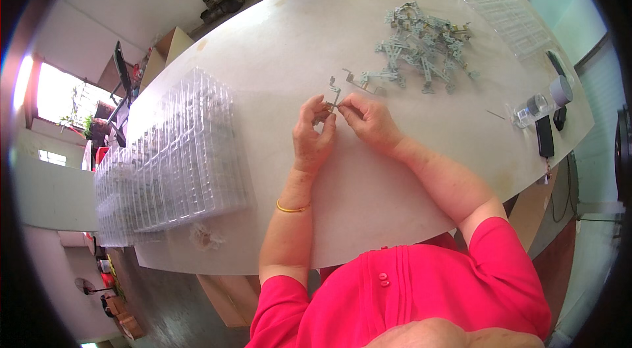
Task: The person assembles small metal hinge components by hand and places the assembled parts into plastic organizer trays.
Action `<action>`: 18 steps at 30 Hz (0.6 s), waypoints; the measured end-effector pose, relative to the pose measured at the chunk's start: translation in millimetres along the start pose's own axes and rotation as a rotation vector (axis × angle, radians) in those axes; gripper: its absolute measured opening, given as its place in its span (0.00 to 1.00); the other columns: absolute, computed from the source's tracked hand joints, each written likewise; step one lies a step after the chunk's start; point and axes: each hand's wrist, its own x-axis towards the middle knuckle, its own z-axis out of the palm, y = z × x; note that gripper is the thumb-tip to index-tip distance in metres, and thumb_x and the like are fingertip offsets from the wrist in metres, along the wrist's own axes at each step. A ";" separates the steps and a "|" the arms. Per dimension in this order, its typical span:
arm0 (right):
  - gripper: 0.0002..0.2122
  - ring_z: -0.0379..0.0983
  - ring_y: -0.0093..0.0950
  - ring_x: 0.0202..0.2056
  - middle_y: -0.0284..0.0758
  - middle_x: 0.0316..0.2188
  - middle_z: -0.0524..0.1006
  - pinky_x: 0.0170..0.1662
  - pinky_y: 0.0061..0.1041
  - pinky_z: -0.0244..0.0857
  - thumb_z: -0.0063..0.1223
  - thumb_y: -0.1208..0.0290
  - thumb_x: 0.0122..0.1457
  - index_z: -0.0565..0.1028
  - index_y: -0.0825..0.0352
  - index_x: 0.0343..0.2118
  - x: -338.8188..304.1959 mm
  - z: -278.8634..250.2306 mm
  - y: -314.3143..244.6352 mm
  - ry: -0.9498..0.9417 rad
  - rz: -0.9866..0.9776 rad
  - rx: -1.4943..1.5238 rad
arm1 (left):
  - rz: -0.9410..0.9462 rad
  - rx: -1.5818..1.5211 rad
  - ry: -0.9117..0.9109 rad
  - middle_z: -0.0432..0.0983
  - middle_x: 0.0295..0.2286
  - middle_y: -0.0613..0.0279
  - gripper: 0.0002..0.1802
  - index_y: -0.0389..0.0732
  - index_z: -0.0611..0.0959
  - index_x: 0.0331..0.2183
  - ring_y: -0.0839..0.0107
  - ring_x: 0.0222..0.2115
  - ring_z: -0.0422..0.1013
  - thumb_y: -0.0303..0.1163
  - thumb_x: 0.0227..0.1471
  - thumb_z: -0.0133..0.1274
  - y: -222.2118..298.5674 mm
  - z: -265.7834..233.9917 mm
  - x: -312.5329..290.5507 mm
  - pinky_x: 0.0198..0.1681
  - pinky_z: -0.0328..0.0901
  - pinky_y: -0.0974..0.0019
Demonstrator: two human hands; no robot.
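Both hands meet over the middle of the white table [368, 216]. Between them is a small grey metal bracket [334, 93], its bent end sticking up past the fingertips. My left hand [312, 134] is closed on the bracket, thumb and fingers curled toward each other. From the other side, the fingers of my right hand [370, 121] pinch its lower end. Part of the bracket is hidden by the fingers. Just beyond my right hand a few loose metal brackets [378, 76] lie on the table, reaching toward a tangled pile of similar metal parts [424, 45].
Stacked clear plastic trays [187, 157] stand at the left. Another clear tray [503, 16] lies at the far right. A clear jar [532, 110], its grey lid [560, 91], a black phone [544, 137] and a thin rod [495, 114] are near the right edge. Crumpled plastic [206, 236] lies front left.
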 end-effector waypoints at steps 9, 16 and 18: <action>0.04 0.70 0.24 0.24 0.36 0.22 0.76 0.29 0.25 0.65 0.54 0.73 0.61 0.75 0.68 0.34 -0.7 2.8 -6.7 0.020 0.153 0.032 | -0.111 -0.057 0.068 0.77 0.36 0.60 0.19 0.35 0.74 0.47 0.73 0.36 0.76 0.19 0.52 0.55 2.1 -4.6 2.2 0.41 0.70 0.70; 0.06 0.69 0.19 0.24 0.30 0.21 0.74 0.29 0.22 0.64 0.53 0.71 0.62 0.75 0.68 0.34 -0.2 1.3 -0.9 0.045 0.278 0.136 | -0.248 0.090 0.177 0.78 0.30 0.62 0.09 0.34 0.79 0.39 0.77 0.28 0.72 0.26 0.54 0.54 6.6 -8.3 7.1 0.34 0.68 0.72; 0.06 0.68 0.18 0.24 0.29 0.21 0.74 0.29 0.21 0.64 0.53 0.70 0.62 0.75 0.68 0.33 0.3 -0.1 -2.3 0.056 0.285 0.162 | -0.290 0.111 0.169 0.78 0.29 0.63 0.09 0.34 0.79 0.38 0.78 0.27 0.71 0.27 0.54 0.54 6.1 -9.6 7.5 0.34 0.68 0.72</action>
